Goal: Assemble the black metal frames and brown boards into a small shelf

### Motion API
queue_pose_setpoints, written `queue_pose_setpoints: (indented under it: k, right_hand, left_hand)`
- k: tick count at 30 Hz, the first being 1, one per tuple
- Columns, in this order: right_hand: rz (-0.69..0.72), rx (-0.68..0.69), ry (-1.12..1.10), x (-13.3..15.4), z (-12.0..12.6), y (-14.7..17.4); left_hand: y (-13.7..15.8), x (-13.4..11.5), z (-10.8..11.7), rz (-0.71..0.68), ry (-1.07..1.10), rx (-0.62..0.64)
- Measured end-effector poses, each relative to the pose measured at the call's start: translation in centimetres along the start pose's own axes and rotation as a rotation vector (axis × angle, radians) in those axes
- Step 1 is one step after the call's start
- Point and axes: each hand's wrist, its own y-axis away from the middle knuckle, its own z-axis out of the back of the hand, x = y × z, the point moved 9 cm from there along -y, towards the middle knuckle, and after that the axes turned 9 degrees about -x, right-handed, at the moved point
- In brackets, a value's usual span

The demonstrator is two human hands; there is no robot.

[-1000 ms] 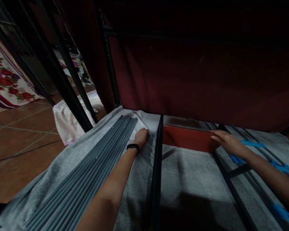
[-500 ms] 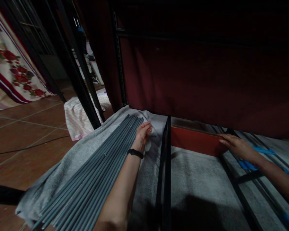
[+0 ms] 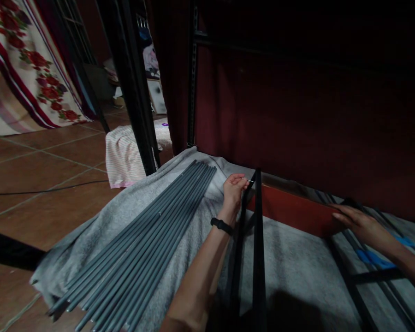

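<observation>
My left hand (image 3: 234, 188), with a black band on its wrist, pinches a thin, shiny metal piece like a long screw (image 3: 248, 180). Its tip points right, at the upper end of a black metal frame (image 3: 258, 240). Between that frame's bars stands a red-brown board (image 3: 293, 210) on its long edge. At the board's right end, my right hand (image 3: 361, 223) grips it, fingers over the top edge and the thumb hidden. Left of my left arm lies a fanned bundle of grey rods (image 3: 148, 235).
Grey cloth (image 3: 124, 207) covers the surface under the rods and frame. Blue strips (image 3: 375, 258) cross dark bars at the right. A dark red curtain (image 3: 297, 115) hangs behind. Black posts (image 3: 134, 92) rise at the left, near a striped cloth (image 3: 121, 157) and the tiled floor (image 3: 38, 175).
My left hand has moved right, from beside the rod tips to the black frame's upper end, with the metal piece in its fingers. My right hand stays on the board. The view has shifted left.
</observation>
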Motion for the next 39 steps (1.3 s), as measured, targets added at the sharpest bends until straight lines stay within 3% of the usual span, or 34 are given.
queue_pose_setpoints:
  k: [8,25,29,39]
  right_hand:
    - [-0.032,-0.064,-0.012,-0.2,0.5,0.0]
    - [-0.05,-0.003,0.014,0.2,0.2,0.0]
    - [-0.071,-0.022,0.008,0.9,0.5,-0.1]
    - [0.062,-0.09,0.146,3.6,1.4,-0.8]
  left_hand:
    - [-0.1,0.6,-0.5,0.003,-0.017,-0.001]
    - [-0.7,0.3,-1.2,-0.091,-0.166,0.021]
    - [-0.6,1.1,-1.3,0.002,-0.147,0.083]
    - [-0.8,0.0,-1.8,-0.055,-0.242,0.125]
